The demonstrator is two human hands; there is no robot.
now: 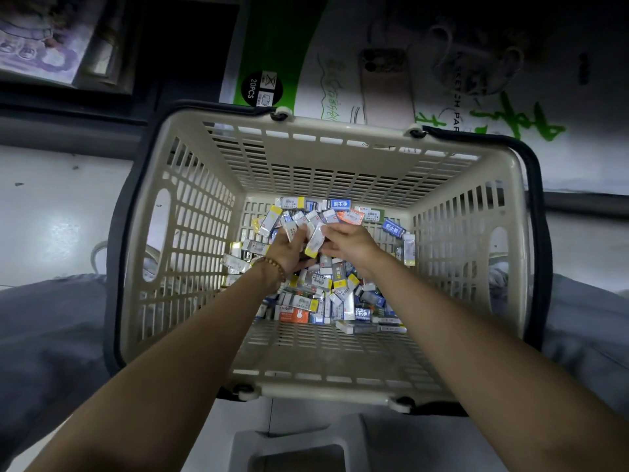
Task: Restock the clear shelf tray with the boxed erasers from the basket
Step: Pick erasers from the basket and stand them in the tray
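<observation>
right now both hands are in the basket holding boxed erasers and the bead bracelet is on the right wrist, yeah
Not quite: the head view shows the bead bracelet on the left wrist. Otherwise right: the left hand and right hand are in the basket, holding boxed erasers.

Bare forearms [177, 362] — brown bead bracelet [273, 267] on the left; grey trousers [51, 321].

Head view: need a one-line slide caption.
Inside a beige shopping basket, the left hand grips several boxed erasers while the right hand pinches a yellow-ended eraser box above the loose pile.
</observation>
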